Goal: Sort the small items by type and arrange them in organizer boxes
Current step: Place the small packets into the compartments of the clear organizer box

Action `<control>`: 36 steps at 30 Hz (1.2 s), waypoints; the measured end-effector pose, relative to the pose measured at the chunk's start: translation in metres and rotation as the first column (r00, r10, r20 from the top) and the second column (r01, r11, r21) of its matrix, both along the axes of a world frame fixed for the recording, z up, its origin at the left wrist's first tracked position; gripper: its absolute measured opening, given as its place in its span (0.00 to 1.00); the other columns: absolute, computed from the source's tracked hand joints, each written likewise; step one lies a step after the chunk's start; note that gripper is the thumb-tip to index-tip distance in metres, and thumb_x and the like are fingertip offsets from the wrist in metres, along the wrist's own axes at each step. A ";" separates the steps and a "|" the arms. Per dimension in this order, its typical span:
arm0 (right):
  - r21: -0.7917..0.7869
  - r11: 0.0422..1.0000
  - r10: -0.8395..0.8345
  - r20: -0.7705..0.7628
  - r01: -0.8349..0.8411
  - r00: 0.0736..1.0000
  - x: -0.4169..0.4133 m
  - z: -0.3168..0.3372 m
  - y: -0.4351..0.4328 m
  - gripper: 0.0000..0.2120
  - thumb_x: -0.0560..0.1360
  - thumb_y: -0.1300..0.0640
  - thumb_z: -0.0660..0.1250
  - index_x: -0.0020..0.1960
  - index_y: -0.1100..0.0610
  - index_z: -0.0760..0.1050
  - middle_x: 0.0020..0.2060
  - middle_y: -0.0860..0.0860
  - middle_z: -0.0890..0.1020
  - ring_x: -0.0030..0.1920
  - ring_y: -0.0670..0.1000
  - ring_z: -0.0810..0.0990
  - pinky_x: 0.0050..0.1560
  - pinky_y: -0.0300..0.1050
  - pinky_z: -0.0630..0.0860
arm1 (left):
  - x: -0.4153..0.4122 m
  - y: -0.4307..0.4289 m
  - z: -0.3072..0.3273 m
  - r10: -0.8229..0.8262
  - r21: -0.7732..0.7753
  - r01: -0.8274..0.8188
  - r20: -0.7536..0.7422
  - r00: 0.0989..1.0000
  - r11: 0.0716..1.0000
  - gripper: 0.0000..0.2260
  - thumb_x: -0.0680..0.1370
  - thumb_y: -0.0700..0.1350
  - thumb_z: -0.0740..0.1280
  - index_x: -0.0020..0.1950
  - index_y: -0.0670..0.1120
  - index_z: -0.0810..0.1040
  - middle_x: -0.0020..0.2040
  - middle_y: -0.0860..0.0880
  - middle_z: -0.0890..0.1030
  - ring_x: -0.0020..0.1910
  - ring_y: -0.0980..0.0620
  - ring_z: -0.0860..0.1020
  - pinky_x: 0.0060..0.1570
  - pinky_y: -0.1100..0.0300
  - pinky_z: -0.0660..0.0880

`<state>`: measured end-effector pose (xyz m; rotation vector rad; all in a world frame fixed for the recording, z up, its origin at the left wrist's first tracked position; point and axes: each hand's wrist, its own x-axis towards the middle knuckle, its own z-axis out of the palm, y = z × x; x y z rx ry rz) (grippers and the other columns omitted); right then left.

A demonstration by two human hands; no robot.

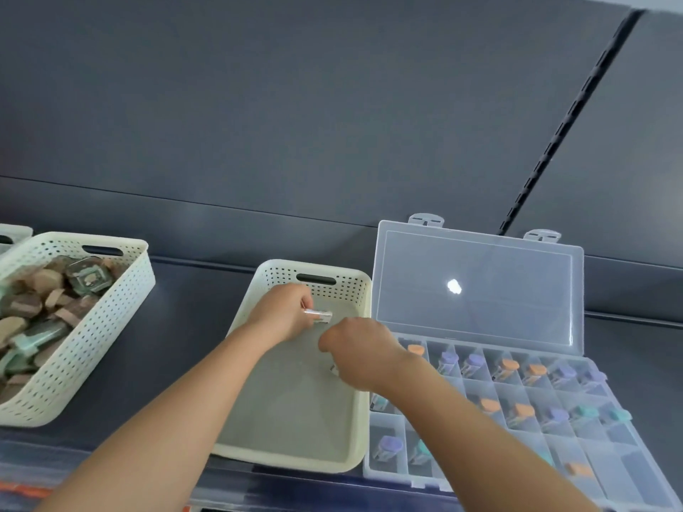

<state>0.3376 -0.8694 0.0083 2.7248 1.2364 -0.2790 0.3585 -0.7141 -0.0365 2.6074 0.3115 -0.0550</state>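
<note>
One clear item [318,315], long axis left-right, pinched by left hand [284,312].

Two arms of one person show, both bare along all of their visible length. The left forearm [177,412] is smooth and slim, narrowing toward the wrist, and ends in the bare left hand [284,314] with rounded knuckles. The right forearm [480,430] is likewise uncovered and smooth, ending in the bare right hand [360,351]. The fingertips are mostly hidden.
</note>
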 end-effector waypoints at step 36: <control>0.786 0.531 -0.485 -0.027 0.318 0.874 -0.050 -0.015 -0.364 0.08 0.64 0.63 0.77 0.42 0.56 0.84 0.33 0.47 0.79 0.30 0.47 0.75 0.34 0.37 0.73 | -0.080 -0.344 0.025 -0.436 0.094 0.435 0.380 0.816 0.896 0.07 0.78 0.46 0.65 0.51 0.46 0.82 0.49 0.52 0.81 0.47 0.55 0.75 0.45 0.65 0.70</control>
